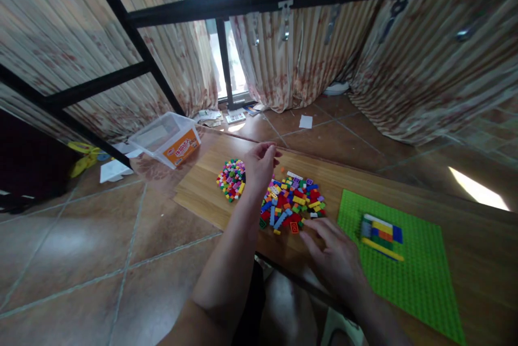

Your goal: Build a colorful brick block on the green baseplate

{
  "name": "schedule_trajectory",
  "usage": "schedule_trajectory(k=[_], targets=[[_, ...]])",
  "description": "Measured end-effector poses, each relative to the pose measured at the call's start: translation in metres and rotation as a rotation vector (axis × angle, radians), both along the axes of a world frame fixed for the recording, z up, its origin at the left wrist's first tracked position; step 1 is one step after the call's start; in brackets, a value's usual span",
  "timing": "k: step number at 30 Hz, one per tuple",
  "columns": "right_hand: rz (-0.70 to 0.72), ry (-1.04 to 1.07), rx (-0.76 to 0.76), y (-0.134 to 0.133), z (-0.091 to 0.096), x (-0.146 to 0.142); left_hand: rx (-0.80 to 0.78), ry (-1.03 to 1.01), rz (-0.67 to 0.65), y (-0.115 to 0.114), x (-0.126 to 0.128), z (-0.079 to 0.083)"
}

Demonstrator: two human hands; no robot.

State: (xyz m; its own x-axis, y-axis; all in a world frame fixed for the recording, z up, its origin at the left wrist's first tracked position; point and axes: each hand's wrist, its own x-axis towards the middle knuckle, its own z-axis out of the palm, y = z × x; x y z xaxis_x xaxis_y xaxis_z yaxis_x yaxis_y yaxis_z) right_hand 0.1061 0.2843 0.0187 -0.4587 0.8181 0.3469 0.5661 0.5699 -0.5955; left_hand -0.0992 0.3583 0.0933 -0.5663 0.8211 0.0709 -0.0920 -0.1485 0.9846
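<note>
A heap of small coloured bricks (292, 203) lies on the wooden table (210, 189). A second, tighter cluster of bricks (231, 178) sits to its left. My left hand (259, 165) hovers between the two piles with its fingers curled together; what they pinch, if anything, is too small to see. My right hand (334, 251) rests at the near edge of the larger heap, fingers spread and touching the bricks there. A green baseplate (421, 276) lies to the right, with a short stack of blue, yellow, orange and green bricks (382, 231) built on it.
A clear plastic box with an orange label (168, 138) stands on the floor beyond the table's left corner. Papers (115, 170) and a yellow object (83, 157) litter the tiled floor. Black frame bars (133, 70) cross overhead; striped curtains hang behind.
</note>
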Motion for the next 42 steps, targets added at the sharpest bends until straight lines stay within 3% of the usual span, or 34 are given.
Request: schedule_trajectory(k=[7, 14, 19, 25, 28, 33, 39, 42], targets=[[-0.018, -0.204, 0.094, -0.007, -0.016, -0.013, 0.006, -0.029, -0.012, -0.002, -0.005, 0.002], [-0.075, -0.196, 0.167, -0.011, -0.021, -0.026, -0.015, -0.027, -0.078, -0.004, -0.003, 0.003], [-0.158, 0.002, 0.014, -0.006, -0.003, -0.019, -0.038, 0.034, -0.192, -0.002, 0.011, -0.001], [-0.483, 0.402, -0.239, 0.022, 0.016, 0.017, -0.110, 0.314, -0.494, -0.003, 0.047, -0.019], [-0.567, 0.638, -0.338, 0.032, 0.018, 0.029, -0.117, 0.379, -0.642, -0.009, 0.073, -0.028], [-0.534, 0.711, -0.400, 0.034, 0.020, 0.037, -0.179, 0.306, -0.815, -0.018, 0.104, -0.035], [-0.466, 0.594, -0.352, 0.030, 0.020, 0.046, -0.267, 0.099, -0.833, -0.022, 0.115, -0.028], [-0.455, 0.483, -0.346, 0.029, 0.021, 0.053, -0.316, 0.132, -0.828, -0.019, 0.120, -0.029]])
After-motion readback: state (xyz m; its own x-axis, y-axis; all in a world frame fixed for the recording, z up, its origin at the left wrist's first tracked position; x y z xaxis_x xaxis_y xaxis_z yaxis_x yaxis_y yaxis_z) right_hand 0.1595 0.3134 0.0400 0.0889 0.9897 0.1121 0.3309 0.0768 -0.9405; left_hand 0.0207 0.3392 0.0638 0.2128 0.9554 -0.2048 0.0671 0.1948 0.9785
